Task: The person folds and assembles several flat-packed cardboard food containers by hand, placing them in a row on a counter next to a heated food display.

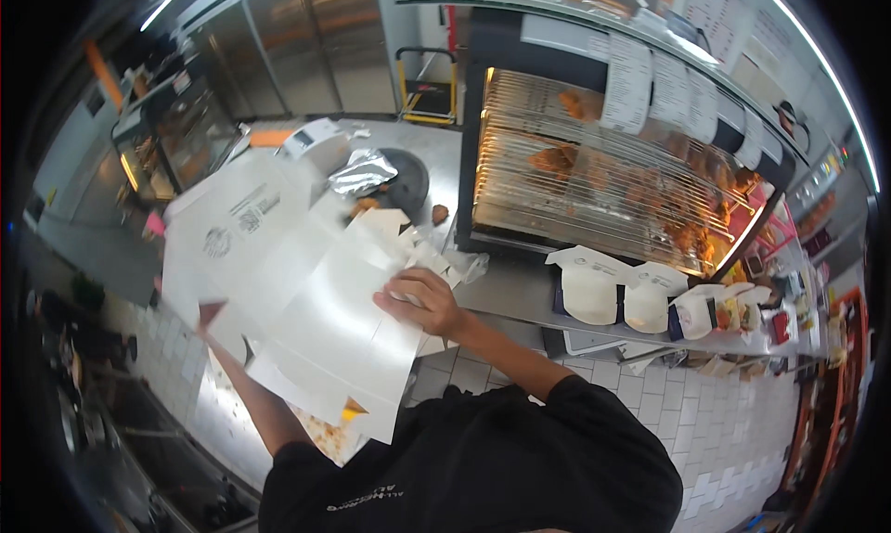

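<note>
Well, a wide swing could make the large white cardboard sheet (311,296), left of the heated cabinet (501,41), catch the crumpled foil (364,171) also left of that cabinet. The right hand (419,299) rests bent-fingered on it; the left hand (211,314) reaches behind, mostly hidden. Whether either pinches, I can't tell.
</note>
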A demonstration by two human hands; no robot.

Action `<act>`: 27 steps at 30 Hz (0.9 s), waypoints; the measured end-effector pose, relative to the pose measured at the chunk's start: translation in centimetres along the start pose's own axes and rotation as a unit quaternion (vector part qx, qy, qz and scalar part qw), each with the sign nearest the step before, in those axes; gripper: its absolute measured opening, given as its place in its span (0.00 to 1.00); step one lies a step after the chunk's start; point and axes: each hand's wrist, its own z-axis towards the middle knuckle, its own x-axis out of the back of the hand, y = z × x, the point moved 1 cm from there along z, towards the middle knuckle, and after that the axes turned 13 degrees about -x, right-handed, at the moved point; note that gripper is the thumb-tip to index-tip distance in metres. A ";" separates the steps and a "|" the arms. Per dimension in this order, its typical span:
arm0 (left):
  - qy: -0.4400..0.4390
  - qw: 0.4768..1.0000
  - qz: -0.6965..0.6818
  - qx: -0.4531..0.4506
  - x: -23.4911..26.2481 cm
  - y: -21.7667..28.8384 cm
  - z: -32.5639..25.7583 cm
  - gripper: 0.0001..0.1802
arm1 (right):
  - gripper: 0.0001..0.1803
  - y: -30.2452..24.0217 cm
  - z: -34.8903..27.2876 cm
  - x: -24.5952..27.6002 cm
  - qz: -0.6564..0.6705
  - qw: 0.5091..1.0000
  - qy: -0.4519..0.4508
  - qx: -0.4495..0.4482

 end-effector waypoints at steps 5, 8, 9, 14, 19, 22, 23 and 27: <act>0.087 0.936 0.331 -0.080 -9.1 -12.9 -2.9 0.61 | 0.14 -3.9 1.1 1.4 0.053 0.988 0.018 -0.145; 0.174 0.911 0.373 -0.028 -13.7 -17.3 -4.5 0.49 | 0.13 -6.2 1.0 1.6 0.177 0.946 -0.101 -0.251; 0.162 0.914 0.371 -0.021 -14.3 -17.2 -4.1 0.46 | 0.19 -6.4 0.7 1.6 0.206 0.901 -0.196 -0.328; 0.132 0.904 0.406 -0.032 -10.6 -20.9 -7.2 0.38 | 0.37 -8.1 -0.9 4.4 0.092 0.932 -0.143 -0.320; 0.032 0.897 0.436 -0.060 -13.3 -23.2 -3.2 0.32 | 0.51 -8.3 -1.4 8.4 0.293 0.911 0.018 -0.289; -0.369 0.771 0.453 -0.253 -23.0 -22.3 0.4 0.26 | 0.46 -7.1 -3.5 12.4 0.497 0.769 0.117 -0.384; -0.450 0.777 0.348 -0.269 -23.2 -23.7 1.5 0.26 | 0.43 -7.2 -4.3 14.2 0.508 0.703 0.178 -0.465; -0.433 0.812 0.363 -0.148 -23.5 -28.1 -0.1 0.28 | 0.24 -8.2 -6.6 20.4 0.449 0.615 0.314 -0.567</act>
